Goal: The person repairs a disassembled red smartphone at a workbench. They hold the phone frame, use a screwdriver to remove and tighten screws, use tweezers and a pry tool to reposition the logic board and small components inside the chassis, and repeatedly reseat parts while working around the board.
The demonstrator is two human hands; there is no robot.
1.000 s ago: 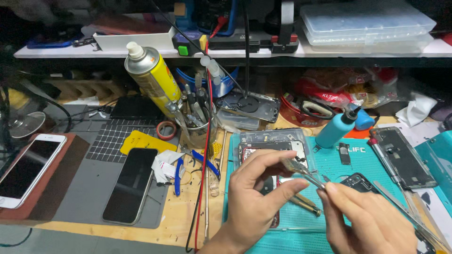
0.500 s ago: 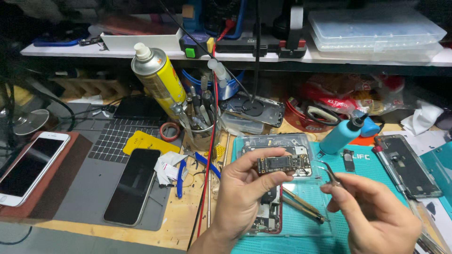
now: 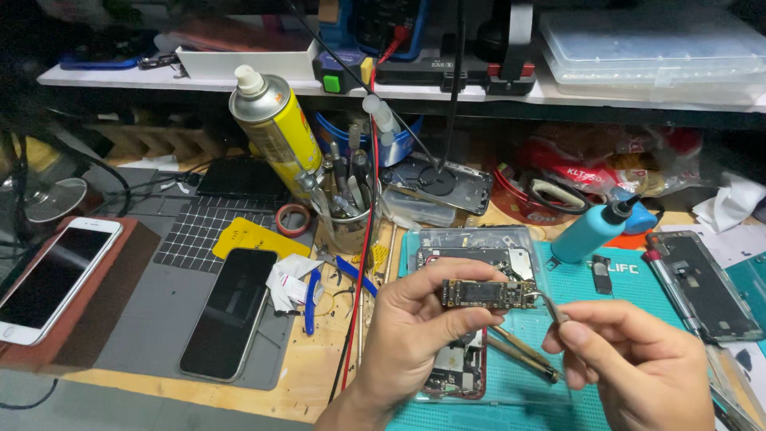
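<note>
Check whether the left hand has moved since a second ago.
Yes. The left hand has lifted the small circuit board up off the teal mat, away from the opened phone.

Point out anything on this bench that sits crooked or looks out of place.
The yellow spray can leans steeply against the cup of tools instead of standing upright. Crumpled white paper lies on the grey mat. The left hand pinches a small circuit board; the right hand holds tweezers to it.

Yellow spray can [image 3: 273, 132], teal mat [image 3: 606, 279], grey grid-patterned mat [image 3: 195, 239], light blue bottle [image 3: 590, 231], black phone [image 3: 230, 311], white phone [image 3: 52, 279]
</note>
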